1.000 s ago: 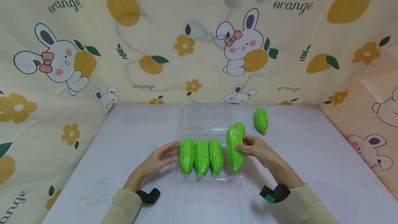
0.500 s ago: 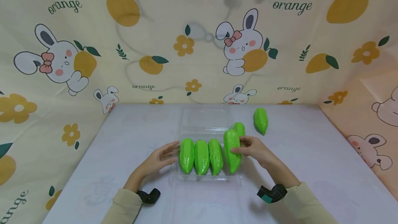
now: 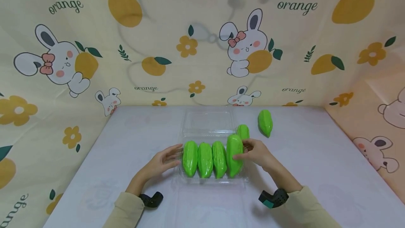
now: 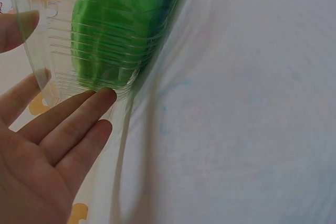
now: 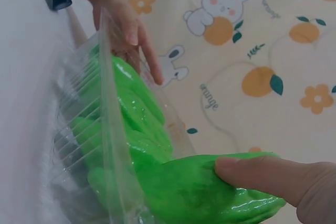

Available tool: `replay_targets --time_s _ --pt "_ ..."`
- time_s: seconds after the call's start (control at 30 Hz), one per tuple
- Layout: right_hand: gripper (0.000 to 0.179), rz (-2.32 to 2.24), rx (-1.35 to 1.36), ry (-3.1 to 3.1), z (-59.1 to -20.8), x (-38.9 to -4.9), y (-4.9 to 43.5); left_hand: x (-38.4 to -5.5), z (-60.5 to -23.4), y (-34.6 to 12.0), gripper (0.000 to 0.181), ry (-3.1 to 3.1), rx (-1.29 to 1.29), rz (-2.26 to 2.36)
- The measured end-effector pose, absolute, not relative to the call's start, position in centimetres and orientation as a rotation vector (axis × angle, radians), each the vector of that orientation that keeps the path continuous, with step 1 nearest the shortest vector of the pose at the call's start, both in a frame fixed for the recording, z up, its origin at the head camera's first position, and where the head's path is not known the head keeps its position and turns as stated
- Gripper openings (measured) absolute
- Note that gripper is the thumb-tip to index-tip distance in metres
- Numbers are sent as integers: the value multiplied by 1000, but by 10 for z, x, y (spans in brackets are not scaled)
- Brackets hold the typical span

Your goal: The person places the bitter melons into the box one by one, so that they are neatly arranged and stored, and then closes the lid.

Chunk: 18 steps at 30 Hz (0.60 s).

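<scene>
While the right hand (image 3: 258, 153) pinches one green piece (image 3: 235, 146) between thumb and fingers at the right of the clear tray (image 3: 212, 181), the left hand (image 3: 160, 161), fingers extended and holding nothing, touches the tray's left side; inside, three green pieces (image 3: 205, 160) in a row; just beyond the pinched one, a partly hidden piece (image 3: 243, 131); far right, a lone piece (image 3: 265, 122) on white table (image 3: 300, 150)

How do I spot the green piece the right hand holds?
On the white table lies an open, clear box. Across its near half run four green pieces. The held piece is rightmost, the only one the right hand grips.
</scene>
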State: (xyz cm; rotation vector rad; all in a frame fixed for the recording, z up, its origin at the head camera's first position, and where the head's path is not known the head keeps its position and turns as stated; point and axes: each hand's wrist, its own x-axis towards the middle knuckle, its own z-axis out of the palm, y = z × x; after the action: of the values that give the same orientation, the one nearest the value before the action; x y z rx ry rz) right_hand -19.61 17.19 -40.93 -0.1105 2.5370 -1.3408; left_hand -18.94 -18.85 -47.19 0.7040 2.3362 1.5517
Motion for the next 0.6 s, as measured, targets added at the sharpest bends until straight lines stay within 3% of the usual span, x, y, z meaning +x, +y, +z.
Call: replay_targets --time_s 0.23,0.6 --pt "70 -1303 -157 2577 -408 -195 169 -190 -472 -188 62 2330 705 1556" --pt "83 -1344 -204 2629 -411 -199 168 -191 -472 -189 62 2328 689 1551"
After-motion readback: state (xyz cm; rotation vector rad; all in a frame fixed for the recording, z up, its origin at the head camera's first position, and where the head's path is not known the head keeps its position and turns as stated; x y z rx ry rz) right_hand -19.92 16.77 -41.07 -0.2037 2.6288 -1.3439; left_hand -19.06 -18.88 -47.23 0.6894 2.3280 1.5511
